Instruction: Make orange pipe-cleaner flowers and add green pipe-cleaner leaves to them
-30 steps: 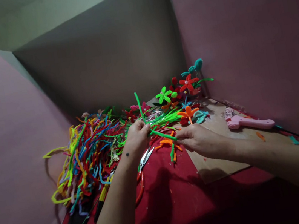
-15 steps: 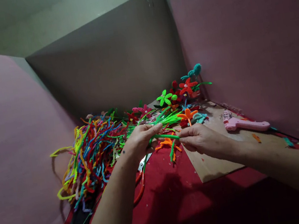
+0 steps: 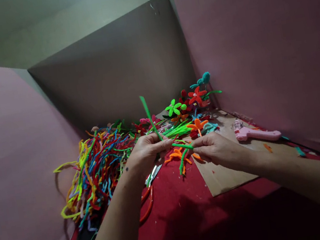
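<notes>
My left hand is closed round a green pipe cleaner, whose free end sticks up and to the left. My right hand pinches the other end of the same green pipe cleaner just right of the left hand. Both hands hover above the red cloth. An orange and green pipe cleaner piece lies directly under them. Scissors with orange handles lie below my left wrist.
A big heap of loose coloured pipe cleaners lies at the left. Finished pipe cleaner flowers stand in the back corner. A pink glue gun rests on a cardboard sheet at right. Pink and grey walls enclose the spot.
The green pipe cleaner's free end, lowered half a second ago, points up again. Both hands stay close together and have shifted slightly; the view has drifted a little.
</notes>
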The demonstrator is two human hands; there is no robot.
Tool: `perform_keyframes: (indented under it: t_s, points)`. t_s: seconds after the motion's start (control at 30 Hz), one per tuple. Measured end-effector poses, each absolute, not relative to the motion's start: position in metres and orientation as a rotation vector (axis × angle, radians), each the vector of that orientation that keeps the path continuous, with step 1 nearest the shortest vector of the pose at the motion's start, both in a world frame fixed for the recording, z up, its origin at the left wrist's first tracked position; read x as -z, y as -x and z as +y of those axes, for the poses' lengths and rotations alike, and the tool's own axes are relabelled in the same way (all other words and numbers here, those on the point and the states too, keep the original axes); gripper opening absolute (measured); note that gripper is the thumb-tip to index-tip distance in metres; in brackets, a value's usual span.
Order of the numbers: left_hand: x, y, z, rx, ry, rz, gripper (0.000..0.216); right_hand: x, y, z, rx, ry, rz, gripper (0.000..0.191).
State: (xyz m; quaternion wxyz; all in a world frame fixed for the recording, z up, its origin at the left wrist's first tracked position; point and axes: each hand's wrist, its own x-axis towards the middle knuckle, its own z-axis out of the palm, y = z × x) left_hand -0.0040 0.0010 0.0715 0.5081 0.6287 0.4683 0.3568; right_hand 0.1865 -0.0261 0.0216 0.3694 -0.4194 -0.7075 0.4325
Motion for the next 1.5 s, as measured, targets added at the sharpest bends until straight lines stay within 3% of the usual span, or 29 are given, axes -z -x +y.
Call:
perform_keyframes:
  t_s: [0.57,0.83,1.27,1.5]
  points:
    - [-0.063,-0.011,0.007,-0.984,-1.640,1.153,0.017,-0.018,-0.194,-0.033,-0.904,1.012,-1.880,0.027]
    - [-0.061,-0.018,0.007,-0.964,-1.703,1.094,0.018,-0.023,-0.186,-0.020,-1.311,1.052,-1.904,0.012]
    - [-0.062,-0.013,0.009,-0.776,-1.655,1.153,0.016,-0.015,-0.169,-0.006,-1.092,0.858,-1.648,0.026]
    - [-0.061,-0.005,0.008,-0.669,-1.658,1.100,0.027,-0.009,-0.167,0.005,-1.308,0.861,-1.313,0.026]
